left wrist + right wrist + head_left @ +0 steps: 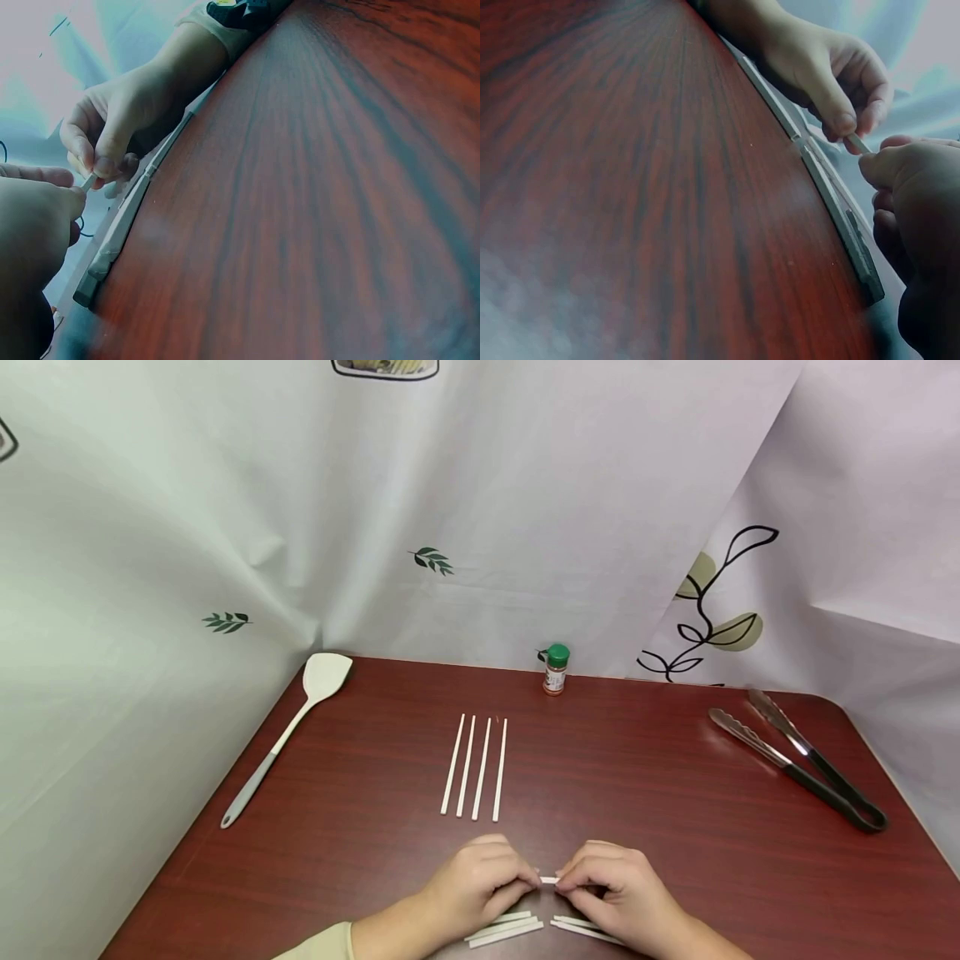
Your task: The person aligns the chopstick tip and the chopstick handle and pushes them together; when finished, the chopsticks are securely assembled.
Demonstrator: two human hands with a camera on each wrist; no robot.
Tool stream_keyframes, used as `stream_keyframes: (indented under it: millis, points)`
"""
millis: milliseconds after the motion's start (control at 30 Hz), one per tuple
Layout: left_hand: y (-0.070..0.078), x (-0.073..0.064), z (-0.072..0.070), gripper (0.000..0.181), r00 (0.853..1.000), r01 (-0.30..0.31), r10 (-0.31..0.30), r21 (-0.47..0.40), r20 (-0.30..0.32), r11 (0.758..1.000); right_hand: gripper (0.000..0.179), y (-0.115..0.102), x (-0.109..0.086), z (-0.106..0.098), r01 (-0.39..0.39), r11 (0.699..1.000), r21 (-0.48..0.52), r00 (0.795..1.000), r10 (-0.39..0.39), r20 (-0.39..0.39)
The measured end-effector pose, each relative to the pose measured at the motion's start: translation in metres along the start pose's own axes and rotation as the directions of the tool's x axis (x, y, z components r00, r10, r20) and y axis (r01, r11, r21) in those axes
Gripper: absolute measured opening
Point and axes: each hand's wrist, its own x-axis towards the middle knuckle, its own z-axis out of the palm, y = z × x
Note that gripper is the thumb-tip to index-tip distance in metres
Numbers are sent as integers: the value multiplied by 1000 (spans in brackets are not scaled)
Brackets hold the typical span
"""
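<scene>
Between my two hands is a thin white stick, only a short stretch of it showing. My left hand pinches its left part with thumb and fingers. My right hand pinches the right part, the fingertips of both hands close together. In the left wrist view the stick spans the small gap between the fingertips, held above the table. Short white stick pieces lie under and in front of my left hand. More short pieces lie by my right hand, partly hidden by it.
Several long white sticks lie side by side beyond my hands. A white spatula lies at the left edge of the dark red table. At the back stands a green-capped spice jar; metal tongs lie spread at right.
</scene>
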Motion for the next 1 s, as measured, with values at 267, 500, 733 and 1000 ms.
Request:
stream_keyframes:
  millis: [267,500,733,1000]
  points:
    - [1,-1,3,16,1000,22,-22,-28,2,999,35,1,-5,-1,-32,999,14,999,32,12]
    - [-1,-4,2,10,998,55,-55,-27,-13,998,30,9,-7,-2,-64,998,7,997,63,32]
    - [-3,-4,1,19,991,115,-110,55,-76,992,36,14,-7,-13,-248,969,21,969,247,19]
    - [-4,-5,0,6,983,162,-156,63,-99,985,33,12,-6,-16,-332,942,52,942,334,-35]
